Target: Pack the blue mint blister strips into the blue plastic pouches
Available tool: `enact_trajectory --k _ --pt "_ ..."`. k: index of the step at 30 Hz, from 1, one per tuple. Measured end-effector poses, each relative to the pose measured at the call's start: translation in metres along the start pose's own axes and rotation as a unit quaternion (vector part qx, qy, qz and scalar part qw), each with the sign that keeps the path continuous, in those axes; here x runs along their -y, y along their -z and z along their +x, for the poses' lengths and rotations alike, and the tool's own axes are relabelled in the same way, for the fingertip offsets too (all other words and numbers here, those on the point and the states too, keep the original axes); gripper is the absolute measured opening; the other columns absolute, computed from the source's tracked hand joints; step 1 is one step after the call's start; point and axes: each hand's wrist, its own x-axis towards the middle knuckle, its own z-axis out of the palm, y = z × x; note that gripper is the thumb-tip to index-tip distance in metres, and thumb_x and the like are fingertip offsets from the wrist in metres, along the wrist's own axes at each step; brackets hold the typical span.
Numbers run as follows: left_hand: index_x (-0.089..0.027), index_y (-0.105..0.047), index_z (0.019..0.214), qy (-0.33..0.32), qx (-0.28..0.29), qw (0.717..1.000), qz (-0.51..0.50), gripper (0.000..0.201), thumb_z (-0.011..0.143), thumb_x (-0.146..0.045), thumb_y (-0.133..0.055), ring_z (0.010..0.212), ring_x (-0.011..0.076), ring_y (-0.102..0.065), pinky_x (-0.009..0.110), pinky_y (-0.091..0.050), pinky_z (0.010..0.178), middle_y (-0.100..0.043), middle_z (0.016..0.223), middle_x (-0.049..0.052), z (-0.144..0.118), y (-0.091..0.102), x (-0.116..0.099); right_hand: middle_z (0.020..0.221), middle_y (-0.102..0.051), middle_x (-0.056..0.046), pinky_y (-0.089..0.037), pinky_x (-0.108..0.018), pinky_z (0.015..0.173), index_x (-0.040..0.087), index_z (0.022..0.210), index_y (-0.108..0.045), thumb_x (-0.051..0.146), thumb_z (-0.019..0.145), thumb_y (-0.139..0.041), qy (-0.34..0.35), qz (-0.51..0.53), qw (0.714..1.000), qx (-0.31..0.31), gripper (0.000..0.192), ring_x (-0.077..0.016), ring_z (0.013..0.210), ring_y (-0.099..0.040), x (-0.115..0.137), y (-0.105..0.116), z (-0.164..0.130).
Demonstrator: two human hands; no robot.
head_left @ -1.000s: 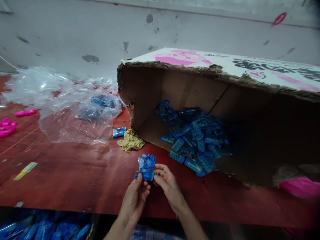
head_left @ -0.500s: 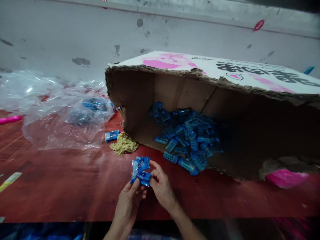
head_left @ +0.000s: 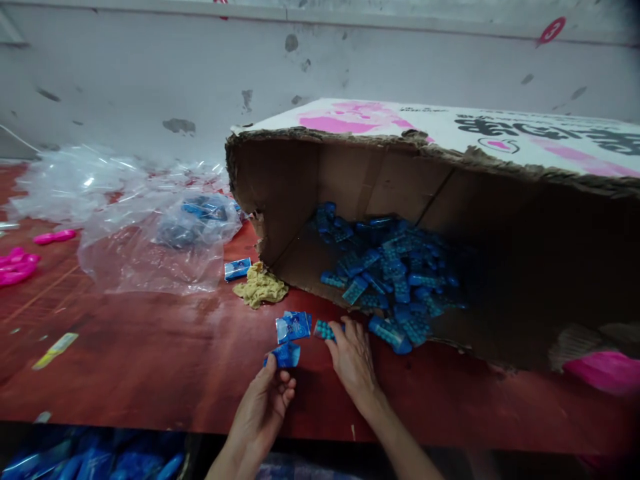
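My left hand (head_left: 263, 403) pinches a small blue printed label (head_left: 287, 355) between thumb and fingers, just above the red table. Just beyond it, a few more blue labels (head_left: 293, 327) lie on the tabletop. My right hand (head_left: 354, 360) is closed around a small clear bottle of blue beads (head_left: 325, 329), whose beaded end shows to the left of the thumb. Beside that hand, another bead bottle (head_left: 390, 335) rests at the mouth of the cardboard box. Inside the box is a heap of similar blue bottles (head_left: 395, 263).
The torn-edged cardboard box (head_left: 273, 220) lies on its side across the red table (head_left: 165, 373). A crumpled yellow cloth (head_left: 261, 287) and a blue packet (head_left: 237, 269) sit at its left corner. Clear plastic bags (head_left: 125, 260) and pink pieces (head_left: 17, 267) lie farther left.
My right hand has left the labels and moved right, taking hold of a bead bottle. Some labels now lie on the table, while my left hand keeps one. The view has shifted slightly left.
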Motion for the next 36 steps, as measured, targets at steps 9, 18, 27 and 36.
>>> enact_trajectory --k 9,18,27,36 --pt "-0.015 -0.052 0.069 -0.008 -0.003 1.0 -0.019 0.012 0.08 -0.018 -0.051 0.042 0.0095 -0.056 0.017 -0.046 0.039 -0.058 0.047 0.0 0.004 0.001 -0.001 0.095 -0.058 -0.004 -0.043 -0.031 0.081 0.022 0.098 -0.055 0.011 0.075 -0.059 0.042 0.311 0.949 -0.015 0.026 -0.019 0.09 -0.052 0.016 0.027 -0.015" --pt "-0.015 -0.055 0.068 -0.047 0.049 0.998 -0.01 0.011 0.075 -0.022 -0.059 0.047 0.0114 -0.058 0.02 -0.047 0.043 -0.058 0.049 0.0 0.003 0.005 -0.004 0.092 -0.058 -0.002 -0.042 -0.028 0.08 0.023 0.096 -0.06 0.007 0.07 -0.061 0.054 0.368 0.927 0.042 0.03 -0.017 0.089 -0.053 0.022 0.042 -0.021" --pt "-0.016 -0.057 0.063 -0.079 0.117 0.99 0.013 0.021 0.06 -0.03 -0.073 0.049 0.0127 -0.057 0.023 -0.047 0.048 -0.059 0.049 -0.001 0.002 0.01 -0.005 0.092 -0.06 -0.001 -0.044 -0.025 0.079 0.024 0.094 -0.062 0.013 0.071 -0.058 0.024 0.419 0.904 0.076 0.026 -0.0153 0.087 -0.057 0.019 0.047 -0.02" --pt "-0.014 -0.061 0.067 -0.114 0.121 0.986 0.023 0.024 0.056 -0.03 -0.075 0.053 0.0141 -0.058 0.025 -0.048 0.05 -0.063 0.054 0.001 0.0 0.009 -0.005 0.097 -0.058 -0.002 -0.044 -0.025 0.081 0.025 0.098 -0.059 0.012 0.074 -0.056 0.024 0.405 0.913 0.049 0.027 -0.0166 0.092 -0.056 0.024 0.046 -0.026"
